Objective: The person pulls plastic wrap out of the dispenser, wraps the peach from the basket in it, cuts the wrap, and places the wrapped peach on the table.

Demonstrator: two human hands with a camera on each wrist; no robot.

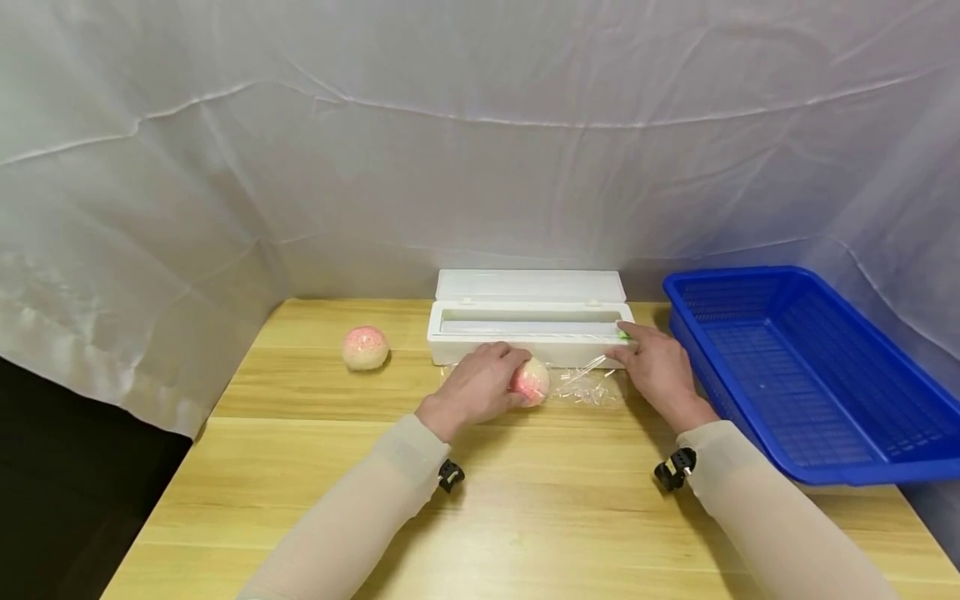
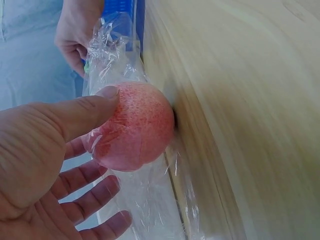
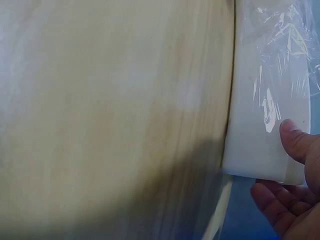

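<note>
My left hand (image 1: 480, 385) holds a pink and cream peach (image 1: 531, 382) between thumb and index finger, the other fingers spread loosely. Clear cling film (image 2: 112, 55) lies under and around this peach and drapes down the front of a long white cling film dispenser (image 1: 525, 350), whose lid stands open. At the dispenser's right end is my right hand (image 1: 660, 367). Its thumb presses the front face and its index fingertip is at a small green slide cutter (image 1: 624, 333); the other fingers curl past the end. The hand partly covers the cutter.
A second peach (image 1: 365, 347) sits on the wooden table (image 1: 300, 475) to the left of the dispenser. On the right stands a blue plastic basket (image 1: 757, 442), close to my right forearm. Grey-white cloth (image 1: 480, 183) hangs behind the table.
</note>
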